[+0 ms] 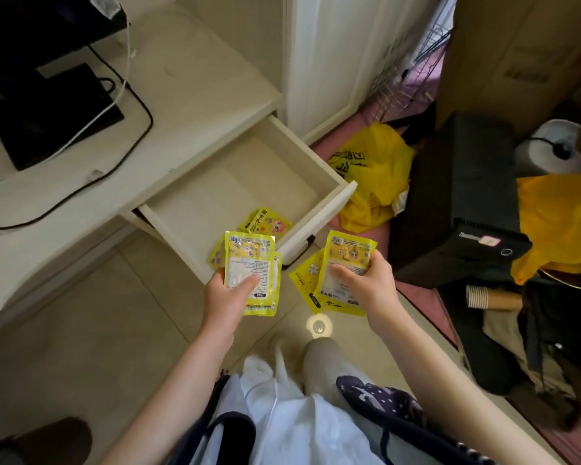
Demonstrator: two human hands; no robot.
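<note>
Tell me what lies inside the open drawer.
One yellow packet lies in the near corner of the drawer. A second packet shows beside it, mostly covered by the packets in the left hand, so whether more lie under there cannot be seen.

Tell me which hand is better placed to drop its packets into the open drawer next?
Left, probably. The left hand holds its packets at the front of the drawer, close to the packets already inside. The right hand holds its packets farther out, over the floor.
</note>
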